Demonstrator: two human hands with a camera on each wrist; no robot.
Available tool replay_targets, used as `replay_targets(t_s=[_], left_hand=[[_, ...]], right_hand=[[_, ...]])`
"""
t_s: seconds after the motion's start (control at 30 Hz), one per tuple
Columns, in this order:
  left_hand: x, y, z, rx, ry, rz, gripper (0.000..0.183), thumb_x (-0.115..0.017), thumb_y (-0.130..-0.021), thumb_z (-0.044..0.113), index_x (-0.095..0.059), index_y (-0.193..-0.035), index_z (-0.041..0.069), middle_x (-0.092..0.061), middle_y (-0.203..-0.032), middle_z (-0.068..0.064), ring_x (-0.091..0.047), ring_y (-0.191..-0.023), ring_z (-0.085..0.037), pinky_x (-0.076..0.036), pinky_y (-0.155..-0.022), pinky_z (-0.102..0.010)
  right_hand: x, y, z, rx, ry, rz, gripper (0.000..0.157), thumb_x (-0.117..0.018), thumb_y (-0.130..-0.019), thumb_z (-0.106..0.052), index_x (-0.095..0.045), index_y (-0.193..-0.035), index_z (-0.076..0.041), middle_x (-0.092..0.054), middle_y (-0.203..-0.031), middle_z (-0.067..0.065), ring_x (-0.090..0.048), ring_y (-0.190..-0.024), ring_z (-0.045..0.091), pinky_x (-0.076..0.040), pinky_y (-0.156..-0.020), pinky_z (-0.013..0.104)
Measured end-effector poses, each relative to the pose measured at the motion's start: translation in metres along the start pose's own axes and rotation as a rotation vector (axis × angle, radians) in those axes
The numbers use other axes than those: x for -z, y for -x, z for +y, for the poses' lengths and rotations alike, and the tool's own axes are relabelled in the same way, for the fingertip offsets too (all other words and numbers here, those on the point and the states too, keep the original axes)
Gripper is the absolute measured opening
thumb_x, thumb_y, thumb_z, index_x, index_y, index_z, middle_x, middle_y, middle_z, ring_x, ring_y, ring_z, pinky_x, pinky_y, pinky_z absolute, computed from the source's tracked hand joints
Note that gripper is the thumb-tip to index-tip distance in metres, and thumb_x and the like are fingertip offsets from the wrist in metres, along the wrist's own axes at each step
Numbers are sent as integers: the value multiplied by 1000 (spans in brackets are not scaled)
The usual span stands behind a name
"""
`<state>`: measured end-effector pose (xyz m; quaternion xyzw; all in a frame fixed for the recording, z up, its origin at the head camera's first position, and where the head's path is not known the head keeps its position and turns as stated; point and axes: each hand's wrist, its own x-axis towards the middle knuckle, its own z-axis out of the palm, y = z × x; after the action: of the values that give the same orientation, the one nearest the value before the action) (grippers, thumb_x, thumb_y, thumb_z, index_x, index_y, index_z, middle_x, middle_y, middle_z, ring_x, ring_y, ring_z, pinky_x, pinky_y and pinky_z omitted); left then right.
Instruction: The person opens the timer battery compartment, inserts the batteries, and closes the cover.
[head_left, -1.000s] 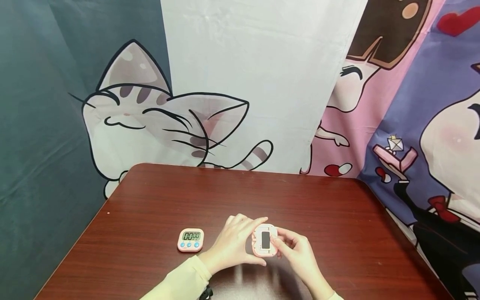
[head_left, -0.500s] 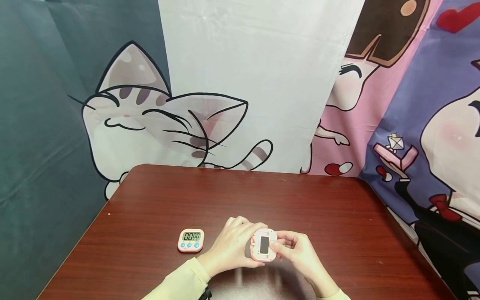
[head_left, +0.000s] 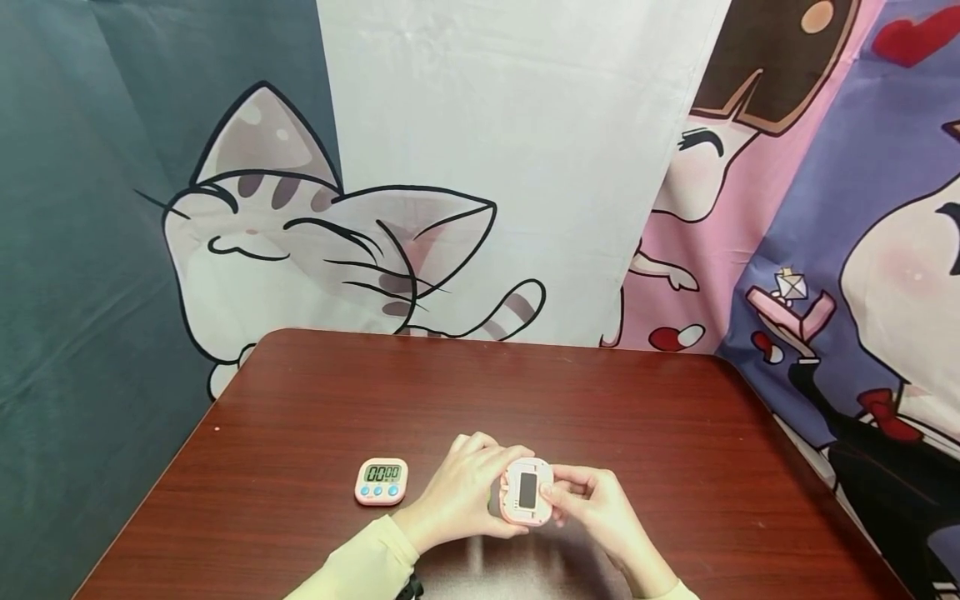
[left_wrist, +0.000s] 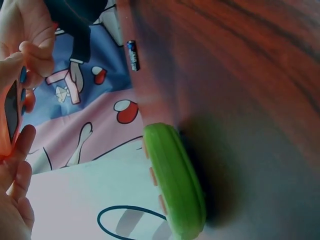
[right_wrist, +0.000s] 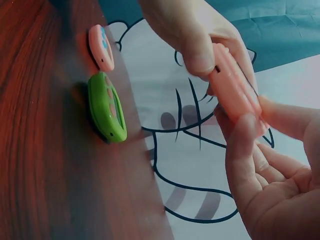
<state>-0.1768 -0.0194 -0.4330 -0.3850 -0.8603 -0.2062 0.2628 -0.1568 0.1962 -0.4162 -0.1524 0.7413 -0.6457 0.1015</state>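
Between both hands is a pink digital timer [head_left: 527,492], raised above the table, its back with a dark rectangle facing the head camera. My left hand [head_left: 467,493] grips it by the top and bottom edges, thumb below and fingers above. At its right edge, my right hand [head_left: 592,500] pinches it with thumb and fingers. Blue buttons on its far side show in the left wrist view. Under the hands lies a green timer [right_wrist: 106,107], nearly all hidden behind my left hand in the head view.
Another pink timer [head_left: 381,482] with blue buttons, reading 00:00, rests on the brown table [head_left: 480,375] left of my left hand. A small battery [left_wrist: 132,55] lies on the table in the left wrist view. Printed cloth [head_left: 510,125] hangs behind the table.
The held timer has come down slightly toward me with both hands. My left thumb and fingers have drawn in onto its edges. Over the last half second almost nothing moves.
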Motion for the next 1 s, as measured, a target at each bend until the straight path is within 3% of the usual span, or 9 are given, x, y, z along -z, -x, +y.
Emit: replay_targets(t_s=[0.3,0.57,0.73,1.0], left_hand=[[3,0,1,5,13,-14,82,-83,-52,58,-57,-121,23,-63,-92,14,-45,-88,-7,-34,-80,-28],[4,1,1,-10,27,6,81,-85,-51,55,-58,-120,22,-63,-93,14,-46,-88,-8,-34,-79,-27],[5,1,2,-20,28,-5,80,-84,-52,55,-58,-120,23,-62,-96,15,-45,-88,-7,-33,-78,-26],[5,2,0,-25,-7,-5,80,-84,-52,56,-58,-119,22,-62,-98,15,-46,-89,-7,-34,-78,-26]], right_hand=[[2,0,-2,-60,14,-49,31,-63,-89,-9,-60,-101,19,-65,-66,0,-60,-57,8,-54,-56,30],[-2,1,-3,-124,90,-20,27,-69,-85,-14,-63,-82,12,-62,-57,1,-59,-49,10,-54,-52,35],[-3,0,-3,-99,128,-30,30,-71,-84,-15,-59,-75,12,-58,-54,-5,-55,-47,7,-51,-49,32],[-3,-1,1,-49,90,-77,29,-66,-88,-12,-59,-82,15,-59,-60,-7,-55,-52,4,-50,-51,25]])
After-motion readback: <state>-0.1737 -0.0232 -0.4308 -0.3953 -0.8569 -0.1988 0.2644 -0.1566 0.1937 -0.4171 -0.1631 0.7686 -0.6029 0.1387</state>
